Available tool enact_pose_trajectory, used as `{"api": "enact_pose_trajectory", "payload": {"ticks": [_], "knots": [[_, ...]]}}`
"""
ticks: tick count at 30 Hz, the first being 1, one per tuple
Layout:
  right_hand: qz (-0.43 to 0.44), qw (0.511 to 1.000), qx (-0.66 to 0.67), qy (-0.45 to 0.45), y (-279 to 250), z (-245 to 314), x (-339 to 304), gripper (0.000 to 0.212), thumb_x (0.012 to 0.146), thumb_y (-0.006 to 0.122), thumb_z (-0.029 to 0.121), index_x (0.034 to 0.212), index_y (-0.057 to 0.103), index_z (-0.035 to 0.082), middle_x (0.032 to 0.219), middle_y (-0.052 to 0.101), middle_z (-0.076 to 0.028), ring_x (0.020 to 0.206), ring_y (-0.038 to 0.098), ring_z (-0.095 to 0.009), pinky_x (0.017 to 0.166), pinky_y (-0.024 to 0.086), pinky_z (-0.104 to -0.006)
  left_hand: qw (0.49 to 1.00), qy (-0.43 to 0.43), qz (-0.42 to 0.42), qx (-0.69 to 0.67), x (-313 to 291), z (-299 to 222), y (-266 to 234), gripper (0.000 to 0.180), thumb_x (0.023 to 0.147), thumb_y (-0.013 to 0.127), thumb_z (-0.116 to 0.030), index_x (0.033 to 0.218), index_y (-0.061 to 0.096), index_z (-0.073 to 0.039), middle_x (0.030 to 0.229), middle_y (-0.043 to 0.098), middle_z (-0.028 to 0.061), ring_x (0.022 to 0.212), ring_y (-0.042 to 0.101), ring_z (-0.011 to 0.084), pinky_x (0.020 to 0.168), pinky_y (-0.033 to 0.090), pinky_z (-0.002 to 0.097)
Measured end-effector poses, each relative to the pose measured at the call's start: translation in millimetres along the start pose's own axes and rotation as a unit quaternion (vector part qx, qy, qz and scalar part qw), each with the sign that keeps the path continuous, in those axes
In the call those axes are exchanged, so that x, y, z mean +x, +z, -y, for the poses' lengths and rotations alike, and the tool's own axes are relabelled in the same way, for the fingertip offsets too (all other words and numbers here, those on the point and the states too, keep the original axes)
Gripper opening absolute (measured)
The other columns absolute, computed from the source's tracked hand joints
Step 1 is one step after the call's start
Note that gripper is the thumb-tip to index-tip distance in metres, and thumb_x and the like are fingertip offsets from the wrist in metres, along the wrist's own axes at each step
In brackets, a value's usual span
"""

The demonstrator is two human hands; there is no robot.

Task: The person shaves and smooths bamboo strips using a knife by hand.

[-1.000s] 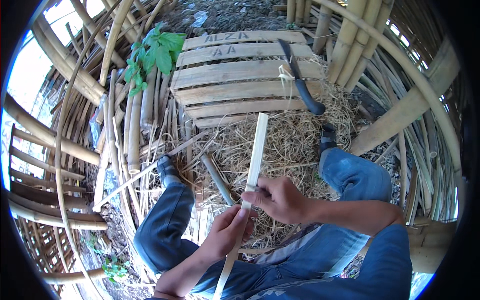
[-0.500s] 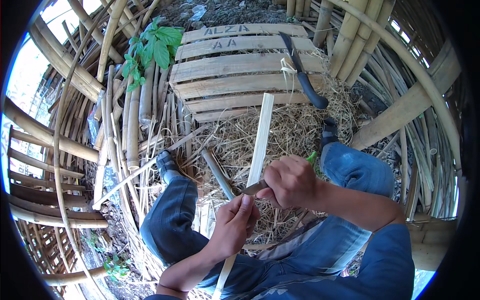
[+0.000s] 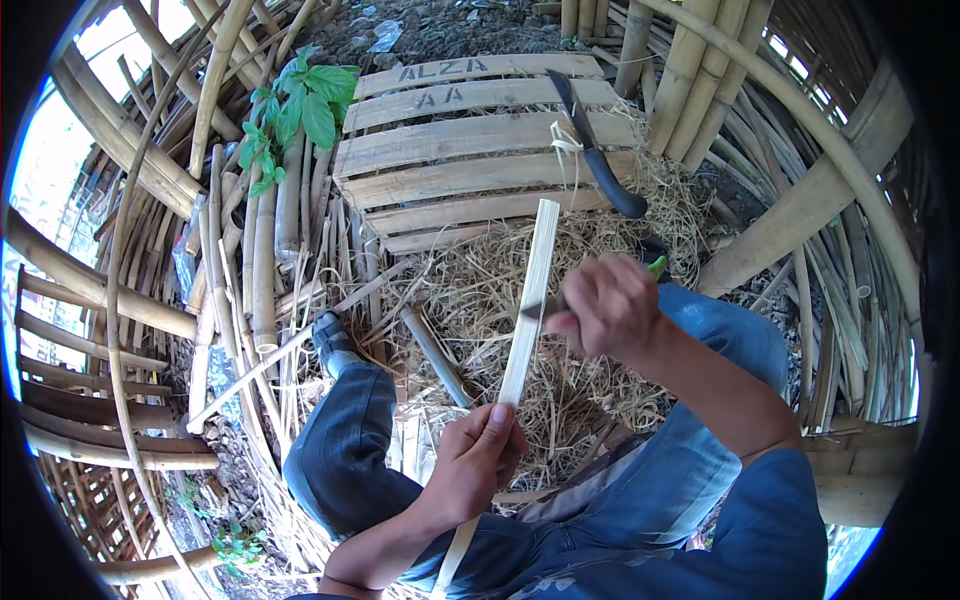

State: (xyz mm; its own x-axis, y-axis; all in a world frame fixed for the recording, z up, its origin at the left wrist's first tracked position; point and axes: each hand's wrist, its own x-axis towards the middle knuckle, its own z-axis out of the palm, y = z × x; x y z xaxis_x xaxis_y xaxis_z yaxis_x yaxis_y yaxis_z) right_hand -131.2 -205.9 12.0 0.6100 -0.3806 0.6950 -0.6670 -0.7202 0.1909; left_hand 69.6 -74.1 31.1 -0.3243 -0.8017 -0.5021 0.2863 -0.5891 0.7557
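My left hand (image 3: pixel 472 452) is closed round a long pale bamboo strip (image 3: pixel 538 262), thumb on top. The strip slants up and away, and its tail comes out below the hand over my thigh. In a fist, my right hand (image 3: pixel 612 308) grips a small knife (image 3: pixel 538 309). Its blade lies against the strip's right side about midway along the upper part. A bright green end shows past the fist's far side; the rest of the handle is hidden by my fingers.
A slatted wooden crate (image 3: pixel 480 134) lies ahead, with a dark-handled machete (image 3: pixel 604 172) across its right side. Curled shavings (image 3: pixel 470 280) cover the ground, where a short bamboo tube (image 3: pixel 436 356) lies. Bamboo poles (image 3: pixel 264 260) and a leafy plant (image 3: pixel 305 105) are at left.
My right hand has moved up and slightly right with the knife, which has gone from near my left thumb to farther up the strip. The left hand keeps its hold, slightly lower.
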Motion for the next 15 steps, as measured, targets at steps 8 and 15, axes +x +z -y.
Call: {"api": "enact_pose_trajectory", "payload": {"ticks": [8,15], "knots": [[0.159,0.880,-0.102,0.436,2,-75,11,0.047,0.099,0.035,0.039,0.077,0.058,0.004,0.058,0.058,-0.018,0.058,0.063,-0.031,0.051,0.049,-0.0427,0.998,-0.046,0.037,0.038,-7,16,0,0.040,0.102,0.039,-0.033,0.078,0.051,-0.004,0.056,0.036,-0.0027,0.046,0.029,0.0062,0.043,0.024,0.0237],[0.085,0.881,-0.045,0.463,-23,-96,-8,0.046,0.100,0.033,0.039,0.087,0.059,0.003,0.071,0.063,-0.018,0.070,0.062,-0.041,0.063,0.048,-0.0496,1.000,-0.023,-0.005,0.008,-2,6,-11,0.038,0.102,0.040,-0.033,0.083,0.054,-0.003,0.057,0.037,-0.0038,0.047,0.030,0.0047,0.044,0.024,0.0222]]}}
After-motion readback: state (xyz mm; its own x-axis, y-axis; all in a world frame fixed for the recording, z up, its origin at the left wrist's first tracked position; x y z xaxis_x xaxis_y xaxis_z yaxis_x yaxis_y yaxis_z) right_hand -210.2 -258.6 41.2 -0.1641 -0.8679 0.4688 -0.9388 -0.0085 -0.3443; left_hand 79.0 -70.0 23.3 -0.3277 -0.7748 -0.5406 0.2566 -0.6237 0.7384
